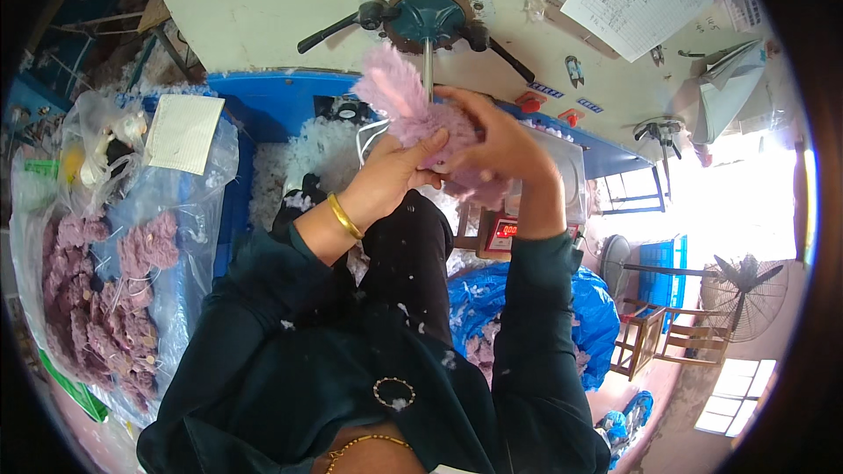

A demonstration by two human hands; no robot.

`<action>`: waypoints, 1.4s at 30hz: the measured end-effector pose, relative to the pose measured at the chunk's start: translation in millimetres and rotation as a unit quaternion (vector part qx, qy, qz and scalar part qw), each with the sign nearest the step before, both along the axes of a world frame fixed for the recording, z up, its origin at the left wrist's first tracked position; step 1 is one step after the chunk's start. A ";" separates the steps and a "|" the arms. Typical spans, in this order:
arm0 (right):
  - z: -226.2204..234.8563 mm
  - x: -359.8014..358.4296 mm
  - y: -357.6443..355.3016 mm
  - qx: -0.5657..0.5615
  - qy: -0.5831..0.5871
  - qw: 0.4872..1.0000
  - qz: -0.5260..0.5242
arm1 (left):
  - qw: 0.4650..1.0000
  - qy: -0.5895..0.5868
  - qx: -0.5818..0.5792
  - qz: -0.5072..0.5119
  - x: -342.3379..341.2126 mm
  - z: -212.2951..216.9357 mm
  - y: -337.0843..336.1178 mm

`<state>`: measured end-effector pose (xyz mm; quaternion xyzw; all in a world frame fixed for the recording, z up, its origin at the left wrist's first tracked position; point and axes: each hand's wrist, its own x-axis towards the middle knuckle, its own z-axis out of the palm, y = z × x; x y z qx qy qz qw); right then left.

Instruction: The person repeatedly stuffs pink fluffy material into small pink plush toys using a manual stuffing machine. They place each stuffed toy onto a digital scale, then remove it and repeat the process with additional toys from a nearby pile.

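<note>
A pinkish-purple plush rabbit (443, 127) is held up at the thin metal nozzle (428, 70) of a stuffing machine, its long ear pointing up and left. My left hand (399, 167) grips its body from the left, thumb across the fur, with a gold bangle on that wrist. On the other side my right hand (505, 154) curves round the plush, its fingers by the nozzle and partly blurred. The nozzle comes out of a dark green fitting (428, 19) on the machine's front, with black handles either side. Where the nozzle tip meets the plush is hidden.
Several limp plush skins (105, 298) lie in a clear plastic bag at left. White stuffing (307, 154) gathers beneath the machine. At right are a scale with a red display (503, 233), a blue bag (597, 320) of plush pieces, wooden chairs (637, 338) and a fan (745, 294).
</note>
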<state>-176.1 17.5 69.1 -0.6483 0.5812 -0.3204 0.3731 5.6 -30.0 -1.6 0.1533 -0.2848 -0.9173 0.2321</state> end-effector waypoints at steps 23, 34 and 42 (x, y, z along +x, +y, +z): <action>-67.4 84.6 31.3 -0.250 -0.109 0.949 -0.159 | 0.883 -0.081 -0.439 0.148 30.8 5.6 18.7; -73.7 88.1 31.8 -0.196 -0.082 0.956 -0.202 | 0.903 -0.064 -0.405 0.128 36.2 4.0 18.0; -80.3 66.6 35.8 -0.185 -0.034 0.965 -0.184 | 0.701 -0.165 -0.672 0.171 20.7 -19.2 12.4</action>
